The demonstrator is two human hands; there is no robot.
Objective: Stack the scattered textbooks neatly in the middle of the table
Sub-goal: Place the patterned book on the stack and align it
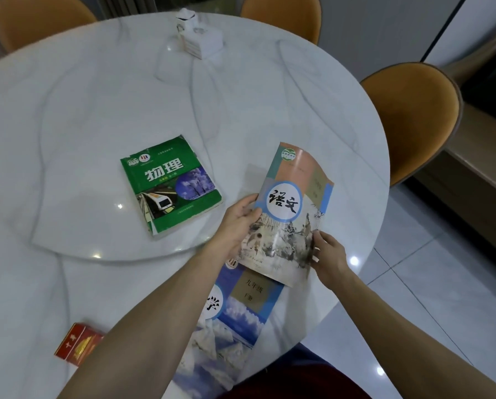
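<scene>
Both hands grip pastel textbook ctr-right: left hand on left edge, right hand lower right; long axis tilts upper right. White marble desk, orange chairs.

Your left hand reached forward on a bare, extended forearm, thumb on top and fingers curled under in a closed grip. Your right hand sat just beside it, lower and nearer your body, fingertips pinched shut, its forearm angled in from the lower right.
</scene>
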